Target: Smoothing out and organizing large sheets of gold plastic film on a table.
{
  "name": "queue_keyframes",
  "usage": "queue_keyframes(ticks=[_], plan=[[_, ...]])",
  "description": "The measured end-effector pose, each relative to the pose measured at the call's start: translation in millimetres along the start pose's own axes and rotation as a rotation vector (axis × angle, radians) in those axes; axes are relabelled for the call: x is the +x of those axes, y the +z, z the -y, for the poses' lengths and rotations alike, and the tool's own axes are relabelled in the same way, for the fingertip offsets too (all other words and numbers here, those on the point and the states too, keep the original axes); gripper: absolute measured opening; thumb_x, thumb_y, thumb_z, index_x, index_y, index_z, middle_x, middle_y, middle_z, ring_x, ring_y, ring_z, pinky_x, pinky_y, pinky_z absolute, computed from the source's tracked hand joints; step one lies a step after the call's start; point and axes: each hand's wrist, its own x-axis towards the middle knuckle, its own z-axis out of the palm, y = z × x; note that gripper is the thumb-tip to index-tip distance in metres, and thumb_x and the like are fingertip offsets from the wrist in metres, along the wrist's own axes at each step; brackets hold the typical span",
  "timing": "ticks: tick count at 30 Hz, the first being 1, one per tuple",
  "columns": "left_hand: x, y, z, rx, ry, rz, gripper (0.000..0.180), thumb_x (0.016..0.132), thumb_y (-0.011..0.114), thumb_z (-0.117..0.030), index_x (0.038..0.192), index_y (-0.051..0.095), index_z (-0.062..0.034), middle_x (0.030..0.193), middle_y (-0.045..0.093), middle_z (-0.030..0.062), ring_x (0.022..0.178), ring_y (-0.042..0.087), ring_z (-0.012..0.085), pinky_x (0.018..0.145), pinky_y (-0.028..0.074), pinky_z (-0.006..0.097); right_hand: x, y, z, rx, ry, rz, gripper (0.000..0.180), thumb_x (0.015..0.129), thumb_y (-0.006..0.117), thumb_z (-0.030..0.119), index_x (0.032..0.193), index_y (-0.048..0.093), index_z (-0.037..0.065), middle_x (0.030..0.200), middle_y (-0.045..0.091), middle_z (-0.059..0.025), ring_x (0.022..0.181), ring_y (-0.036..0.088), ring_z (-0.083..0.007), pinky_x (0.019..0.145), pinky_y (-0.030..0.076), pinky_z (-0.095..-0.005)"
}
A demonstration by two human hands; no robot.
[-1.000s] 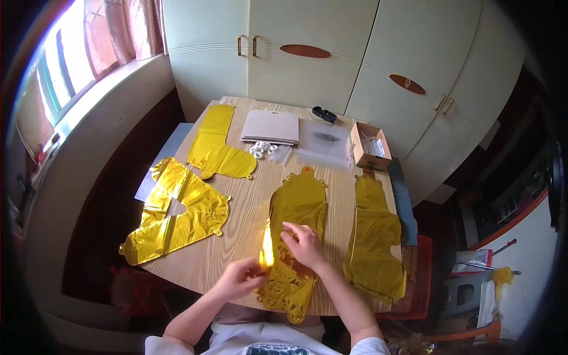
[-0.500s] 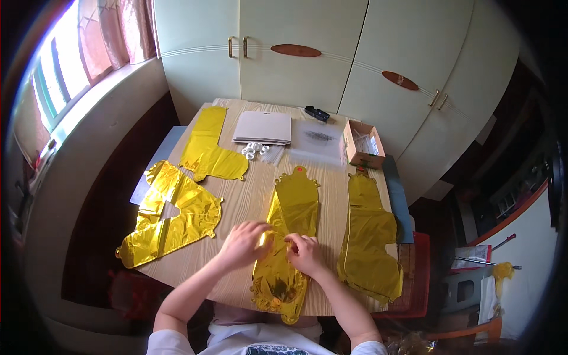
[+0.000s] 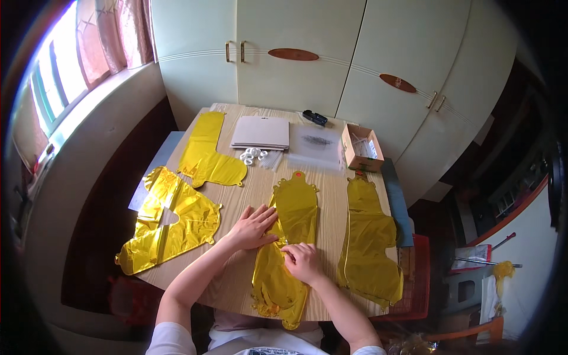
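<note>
Crinkled gold foil balloon (image 3: 288,248), long and scallop-edged, flat on pale wood-grain table (image 3: 331,195). Left hand (image 3: 253,226) spread open, fingers released, pressing its left edge; right hand (image 3: 303,262) curled, fingertips pinching the foil at mid-length. Half a second earlier, both hands close together on it, left now drawn leftward.

Foil balloon (image 3: 294,207) between two others

- Head view: a single wide fisheye camera worn on the person's head, looking steeply down and forward.
- Near field: forearms enter from the lower edge over the wooden table (image 3: 248,195).
- Far field: cabinet doors (image 3: 296,77) at top; straight edges bend toward the rim.
</note>
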Motion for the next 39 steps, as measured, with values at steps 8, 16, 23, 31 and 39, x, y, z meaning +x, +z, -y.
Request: queue_keyframes(ticks=[8,16,23,31,39], plan=[[0,-9,7,0.070,0.028,0.020,0.098,0.080,0.052,-0.074,0.151,0.030,-0.0095,0.156,0.031,0.0116,0.146,0.022,0.0335,0.115,0.016,0.059,1,-2,3,-0.002,0.021,0.044,0.010,0.082,0.065,0.012,0.091,0.067,0.013,0.079,0.065,-0.0020,0.076,0.061,-0.0213,0.074,0.043,-0.0355],[0,-17,16,0.164,0.025,0.058,0.107,0.075,0.049,-0.081,0.153,0.026,-0.0121,0.157,0.030,0.0069,0.147,0.022,0.0297,0.115,0.016,0.059,2,-3,2,0.009,0.018,0.061,0.010,0.082,0.064,0.013,0.092,0.067,0.013,0.081,0.067,-0.0019,0.078,0.062,-0.0213,0.074,0.043,-0.0369],[3,-16,16,0.247,0.095,0.021,0.099,0.080,0.042,-0.080,0.153,0.029,-0.0141,0.157,0.030,0.0036,0.148,0.019,0.0261,0.118,0.013,0.057,2,-1,0,0.017,0.026,0.073,0.009,0.083,0.063,0.013,0.091,0.067,0.013,0.081,0.066,-0.0019,0.079,0.061,-0.0215,0.075,0.043,-0.0369],[2,-16,21,0.182,0.214,0.070,0.098,0.080,0.044,-0.080,0.153,0.027,-0.0171,0.158,0.028,0.0035,0.148,0.017,0.0289,0.119,0.010,0.056,1,-1,0,0.020,0.032,0.099,0.010,0.083,0.064,0.013,0.092,0.067,0.013,0.082,0.065,-0.0023,0.081,0.060,-0.0220,0.077,0.043,-0.0377],[3,-18,29,0.145,0.222,0.130,0.106,0.072,0.055,-0.081,0.154,0.027,-0.0188,0.160,0.024,0.0020,0.149,0.014,0.0320,0.118,0.010,0.058,4,-7,7,-0.004,0.032,0.097,0.016,0.083,0.066,0.015,0.099,0.067,0.013,0.096,0.063,-0.0041,0.091,0.058,-0.0220,0.083,0.043,-0.0389]])
